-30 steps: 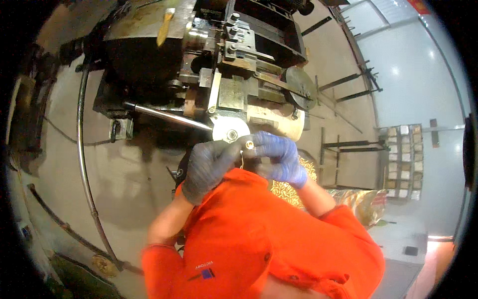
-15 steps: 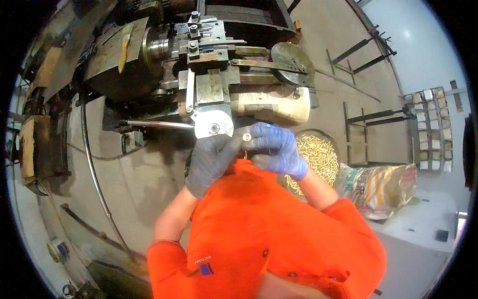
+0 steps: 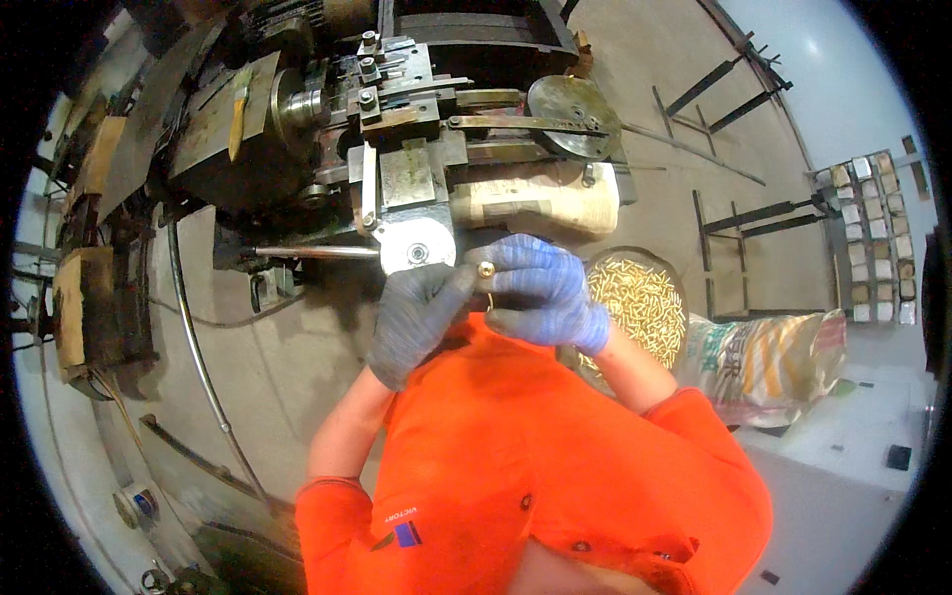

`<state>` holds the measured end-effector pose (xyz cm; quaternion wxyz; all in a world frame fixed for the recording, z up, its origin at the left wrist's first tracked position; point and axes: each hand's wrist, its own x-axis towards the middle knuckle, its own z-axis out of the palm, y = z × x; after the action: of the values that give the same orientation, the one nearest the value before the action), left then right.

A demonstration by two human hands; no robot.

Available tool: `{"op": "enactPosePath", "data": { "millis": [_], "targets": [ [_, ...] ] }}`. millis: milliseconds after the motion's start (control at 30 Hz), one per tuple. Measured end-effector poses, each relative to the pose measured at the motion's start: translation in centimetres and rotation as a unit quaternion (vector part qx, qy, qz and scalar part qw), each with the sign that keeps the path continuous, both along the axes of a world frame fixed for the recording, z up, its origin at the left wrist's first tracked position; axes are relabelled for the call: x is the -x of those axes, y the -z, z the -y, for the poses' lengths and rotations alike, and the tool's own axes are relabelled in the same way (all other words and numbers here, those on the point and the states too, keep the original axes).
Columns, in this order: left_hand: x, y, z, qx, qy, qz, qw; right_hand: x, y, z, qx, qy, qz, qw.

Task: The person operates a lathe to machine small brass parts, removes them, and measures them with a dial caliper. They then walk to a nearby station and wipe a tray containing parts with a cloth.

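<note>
In front of my chest, both gloved hands meet around a small round brass piece [image 3: 486,269] that shows a dark hole at its end. My left hand [image 3: 419,322], in a dark grey-stained glove, is closed with its thumb against the piece's left side. My right hand [image 3: 543,294], in a blue glove, has its curled fingers at the right side of it. Below, between the right thumb and fingers, a thin brass edge shows; its shape is mostly hidden. Just beyond the hands is the round metal end plate [image 3: 418,245] of a lathe slide.
A greasy lathe [image 3: 397,119] fills the area ahead, with a brush [image 3: 238,124] on its headstock and a metal lever [image 3: 317,253] at left. A round container of brass pieces [image 3: 637,312] is at my right, beside a woven sack [image 3: 769,367]. Metal racks stand farther right.
The brass piece has tilted slightly between my fingers, and both hands stay together. The whole view has shifted a little, with the lathe now slightly farther left.
</note>
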<state>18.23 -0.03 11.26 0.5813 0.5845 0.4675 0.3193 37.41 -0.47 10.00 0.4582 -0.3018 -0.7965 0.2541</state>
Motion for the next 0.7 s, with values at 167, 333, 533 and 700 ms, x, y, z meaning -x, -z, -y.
{"op": "enactPosePath", "data": {
  "millis": [167, 333, 533, 700],
  "targets": [
    [-0.3, 0.43, -0.12, -0.059, 0.003, -0.001, 0.998, -0.37, -0.08, 0.26, -0.004, 0.013, 0.02, 1.0],
    [-0.18, 0.23, -0.25, -0.053, 0.013, -0.016, 0.998, -0.44, -0.38, 0.37, 0.024, 0.013, 0.012, 1.0],
    [-0.46, -0.22, -0.42, -0.046, 0.014, -0.025, 0.999, -0.71, -0.08, 0.36, 0.033, 0.009, 0.0, 0.999],
    [-0.46, -0.05, -0.6, -0.042, 0.028, -0.022, 0.998, -0.92, -0.08, 0.37, 0.047, 0.014, 0.007, 0.999]
  ]
}}
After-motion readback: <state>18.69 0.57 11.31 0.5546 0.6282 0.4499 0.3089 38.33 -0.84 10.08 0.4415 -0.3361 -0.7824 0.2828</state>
